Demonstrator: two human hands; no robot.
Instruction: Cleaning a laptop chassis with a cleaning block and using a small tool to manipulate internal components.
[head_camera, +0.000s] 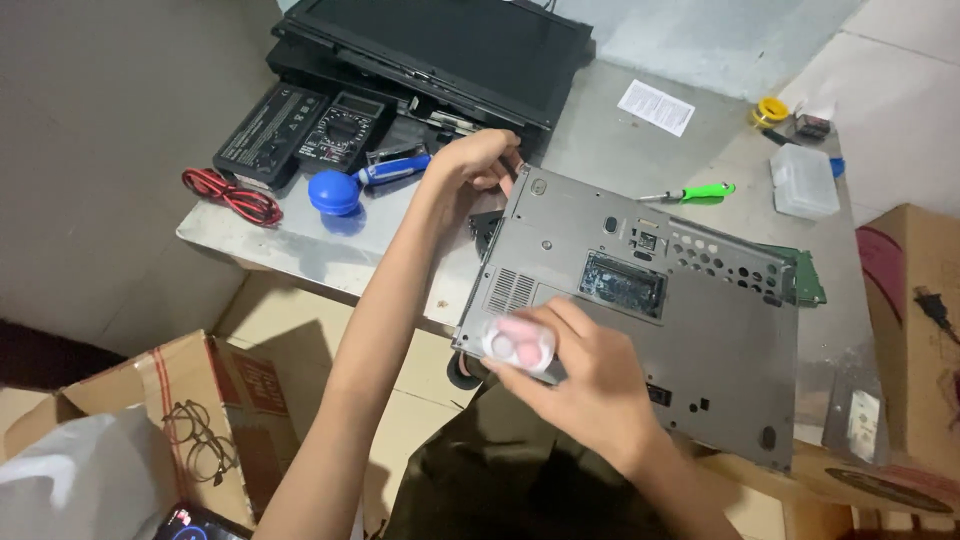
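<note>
Right hand (585, 375), at 6 o'clock in the view: grip closed around a small white plastic container with pink round things inside (518, 343), held over the near-left corner of the laptop base. Fingers wrap its far side, thumb under it.

Grey metal laptop base, underside up (700, 330): sits centre to 3 o'clock, overhanging the near edge of the metal tabletop (600, 140). Long axis runs from about 10 o'clock to 4 o'clock; near-left corner points towards the person. Vent slots near the left edge, an open rectangular bay in the middle, a grid of round holes towards the right side. Green circuit board edge (808, 278) pokes out past its right side.

Left hand (478, 160), at 11 o'clock from the base: fingers curled over the base's far-left corner, grip closed on that corner; can't tell how firmly.

Further out on the tabletop:
- 9–10 o'clock: blue rubber blower bulb (333, 191), blue-handled screwdriver (395, 168), black multimeter (345, 130) with red and black leads (232, 195), flat black battery pack (268, 135).
- 12 o'clock: black laptop lid and body (440, 50), far edge.
- 1–2 o'clock: green-handled screwdriver (700, 192), white paper slip (656, 106), clear plastic parts box (804, 180), yellow solder reel (770, 110).

Off the tabletop, 8 o'clock: brown cardboard box (225, 390) with wire-frame glasses (195, 440) on it.
</note>
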